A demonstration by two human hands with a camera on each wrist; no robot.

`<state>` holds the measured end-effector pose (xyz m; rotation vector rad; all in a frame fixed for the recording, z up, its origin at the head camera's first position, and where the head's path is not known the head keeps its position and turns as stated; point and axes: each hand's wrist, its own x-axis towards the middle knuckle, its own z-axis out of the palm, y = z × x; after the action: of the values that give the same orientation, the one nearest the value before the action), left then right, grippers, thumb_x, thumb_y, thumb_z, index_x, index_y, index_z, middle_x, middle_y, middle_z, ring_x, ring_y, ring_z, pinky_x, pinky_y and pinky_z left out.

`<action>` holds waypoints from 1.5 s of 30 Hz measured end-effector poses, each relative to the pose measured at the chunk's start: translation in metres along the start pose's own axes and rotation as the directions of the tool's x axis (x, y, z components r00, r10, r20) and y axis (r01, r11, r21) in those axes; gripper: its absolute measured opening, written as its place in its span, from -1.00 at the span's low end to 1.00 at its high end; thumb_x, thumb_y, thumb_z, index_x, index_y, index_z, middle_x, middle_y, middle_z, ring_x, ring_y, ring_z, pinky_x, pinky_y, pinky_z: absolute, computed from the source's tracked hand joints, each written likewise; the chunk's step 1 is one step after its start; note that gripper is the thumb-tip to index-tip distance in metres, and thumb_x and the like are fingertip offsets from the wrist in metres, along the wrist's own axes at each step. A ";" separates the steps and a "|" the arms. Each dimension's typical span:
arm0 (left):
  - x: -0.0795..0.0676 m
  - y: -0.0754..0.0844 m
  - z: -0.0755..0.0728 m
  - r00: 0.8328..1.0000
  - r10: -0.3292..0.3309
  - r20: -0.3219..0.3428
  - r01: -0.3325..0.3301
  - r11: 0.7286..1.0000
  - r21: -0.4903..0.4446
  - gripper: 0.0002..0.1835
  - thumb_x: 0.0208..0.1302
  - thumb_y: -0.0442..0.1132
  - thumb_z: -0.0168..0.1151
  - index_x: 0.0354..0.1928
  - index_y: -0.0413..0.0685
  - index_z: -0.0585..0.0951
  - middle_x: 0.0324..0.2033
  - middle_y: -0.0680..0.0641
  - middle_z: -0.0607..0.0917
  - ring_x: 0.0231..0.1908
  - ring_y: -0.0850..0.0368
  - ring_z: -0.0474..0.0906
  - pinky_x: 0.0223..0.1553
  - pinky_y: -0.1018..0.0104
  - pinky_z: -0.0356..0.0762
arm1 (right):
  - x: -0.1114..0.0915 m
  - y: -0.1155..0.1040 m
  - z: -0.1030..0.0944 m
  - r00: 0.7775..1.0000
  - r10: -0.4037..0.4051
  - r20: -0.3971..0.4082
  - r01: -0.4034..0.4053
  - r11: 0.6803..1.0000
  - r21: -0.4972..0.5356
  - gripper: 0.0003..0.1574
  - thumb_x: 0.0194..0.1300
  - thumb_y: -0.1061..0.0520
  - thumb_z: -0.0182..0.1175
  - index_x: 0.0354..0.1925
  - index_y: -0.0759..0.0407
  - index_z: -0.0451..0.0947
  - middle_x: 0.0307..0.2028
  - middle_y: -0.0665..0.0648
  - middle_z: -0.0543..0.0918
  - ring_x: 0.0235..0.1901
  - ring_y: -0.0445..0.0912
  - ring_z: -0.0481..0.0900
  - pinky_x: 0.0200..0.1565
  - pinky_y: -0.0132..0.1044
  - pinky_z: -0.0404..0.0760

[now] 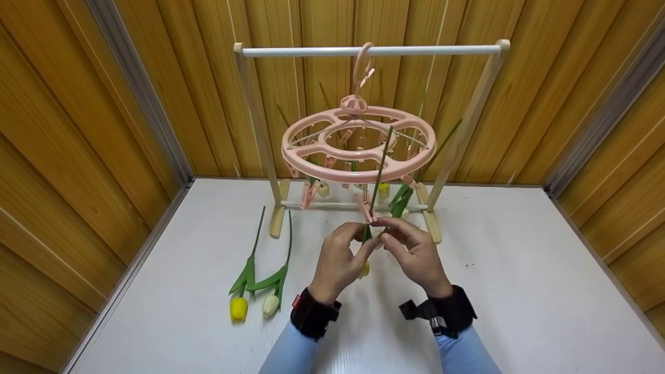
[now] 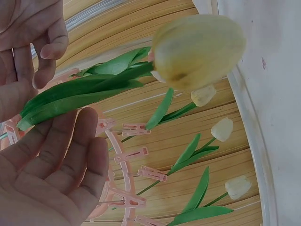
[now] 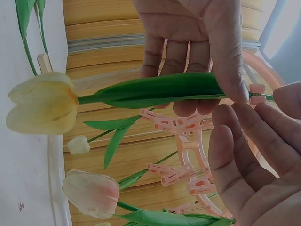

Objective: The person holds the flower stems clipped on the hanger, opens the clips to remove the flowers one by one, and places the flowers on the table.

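Under a glossy pink plastic ring (image 1: 353, 154) at center frame, the left grip (image 1: 336, 259) pinches a pale yellow, egg-headed tulip (image 3: 141, 92); what the right grip (image 1: 422, 257) holds is unclear.

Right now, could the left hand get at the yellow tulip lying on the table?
Likely yes, if the left hand lets go of the hanging tulip: nothing seems to cover the yellow tulip, though a white tulip lies close beside.

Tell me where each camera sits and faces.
Head: worn there, facing forward and down toward the pink hanger; left hand, right hand and sleeves show.
Left wrist: worn there, facing the held tulip; both hands show.
Right wrist: worn there, facing that tulip; both hands show.
Both wrist views share the tulip and pink clips.
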<state>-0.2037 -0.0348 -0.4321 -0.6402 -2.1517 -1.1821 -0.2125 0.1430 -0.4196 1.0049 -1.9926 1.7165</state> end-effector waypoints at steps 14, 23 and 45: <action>0.000 0.002 -0.005 0.999 -0.025 0.026 0.025 1.000 0.004 -0.86 0.38 -0.40 0.25 -0.12 -0.25 0.73 -0.27 -0.09 0.76 -0.28 0.15 0.69 -0.18 0.28 0.67 | -0.002 0.004 0.000 0.998 -0.059 0.001 0.059 0.998 0.020 -0.60 0.37 0.56 0.11 0.15 0.50 0.57 -0.01 0.39 0.65 -0.18 -0.14 0.70 -0.14 -0.39 0.68; -0.001 0.002 -0.007 0.998 -0.038 0.051 0.039 0.999 -0.023 -0.85 0.43 -0.42 0.19 -0.13 -0.30 0.72 -0.25 -0.12 0.76 -0.25 0.14 0.68 -0.18 0.26 0.68 | -0.004 0.005 -0.002 0.999 -0.017 -0.028 0.017 1.000 0.013 -0.61 0.41 0.53 0.09 0.17 0.51 0.55 0.01 0.47 0.62 -0.17 -0.13 0.70 -0.16 -0.41 0.66; 0.004 0.001 -0.013 0.989 -0.090 0.117 0.105 0.985 -0.135 -0.85 0.48 -0.47 0.11 -0.16 -0.23 0.67 -0.33 -0.10 0.71 -0.30 0.08 0.69 -0.23 0.31 0.64 | 0.045 0.005 -0.012 0.972 0.233 0.017 -0.233 0.965 0.116 -0.49 0.42 0.46 0.12 0.31 0.54 0.42 -0.06 0.06 0.70 -0.21 -0.09 0.67 -0.16 -0.33 0.67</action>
<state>-0.2020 -0.0451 -0.4231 -0.6819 -2.2279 -1.3908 -0.2495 0.1416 -0.3910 0.8363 -2.1046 1.9750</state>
